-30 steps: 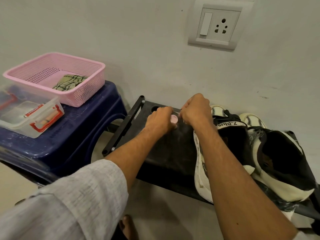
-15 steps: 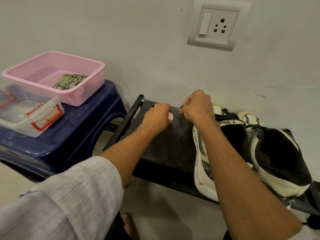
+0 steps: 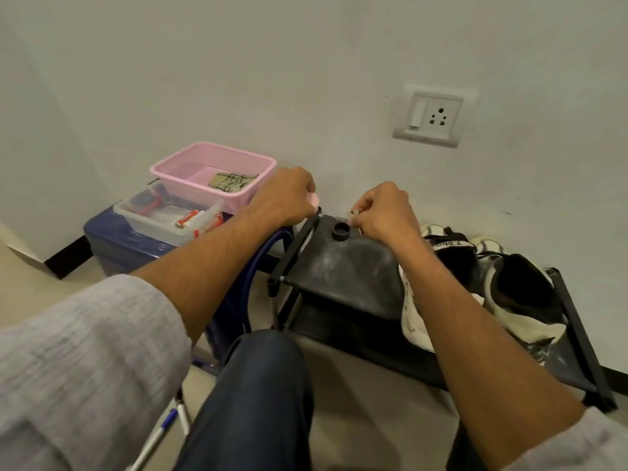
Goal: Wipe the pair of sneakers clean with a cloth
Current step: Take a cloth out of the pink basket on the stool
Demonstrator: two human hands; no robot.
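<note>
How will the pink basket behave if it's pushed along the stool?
The pink basket is probably light: thin perforated plastic walls, only a folded cloth inside. It would likely slide easily on the smooth blue stool rather than tip, being low and wide. It sits against the clear box, so a push that way may shove both.

The scene is lit evenly by soft, diffuse light; the source cannot be told. The wall is rendered pale, without glare. Soft shadows are cast beneath the forearms. Wide-angle bending is seen at the edges, and the near sleeve is blurred.
</note>
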